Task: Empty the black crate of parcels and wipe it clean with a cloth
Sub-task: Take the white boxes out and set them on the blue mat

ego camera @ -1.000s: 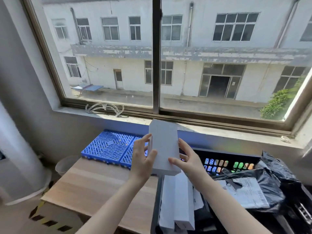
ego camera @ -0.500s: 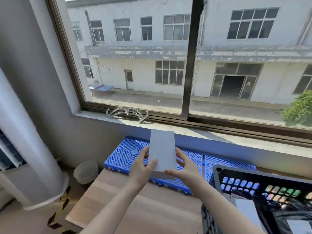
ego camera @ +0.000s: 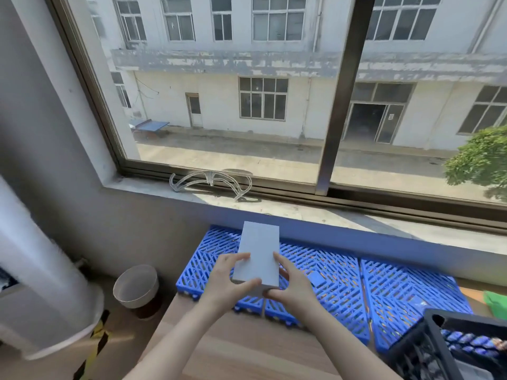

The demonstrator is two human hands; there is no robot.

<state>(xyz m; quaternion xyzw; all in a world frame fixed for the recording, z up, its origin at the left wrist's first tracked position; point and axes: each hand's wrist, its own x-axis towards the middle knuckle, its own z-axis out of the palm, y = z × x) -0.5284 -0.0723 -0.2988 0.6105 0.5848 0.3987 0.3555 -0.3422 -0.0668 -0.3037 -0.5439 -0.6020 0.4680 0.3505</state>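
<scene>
Centre frame, low: white box (ego camera: 258, 256) held between two bare hands above the left end of the blue plastic grids (ego camera: 337, 286), long side pointing toward the windowsill (ego camera: 301, 212). Left hand (ego camera: 227, 281) on the box's left edge, fingers curled over the top face, thumb across the near end. Right hand (ego camera: 293, 289) on the right edge, fingers curved along the side, thumb tucked at the near corner. Both grips narrow, closed on the box. Contact between box and grids: impossible to tell.

Lower right corner: black crate (ego camera: 428, 341), only one corner and a lattice wall in view, just in front of the rightmost grid. Coloured shapes visible through the lattice, contents otherwise cut off by the frame edge. Right edge, just above the crate: a green item (ego camera: 495, 304), blurred and half out of frame.

Grids laid side by side under the sill, along the far edge of the wooden table (ego camera: 247, 346). On the sill, upper left of the box: a clear plastic frame (ego camera: 211, 182) of curved bars. Lower left, beside the table: a small round bin (ego camera: 136, 286), next to a wide white column (ego camera: 35, 270). Beyond the glass, upper frame: a pale building, a tree at far right.
</scene>
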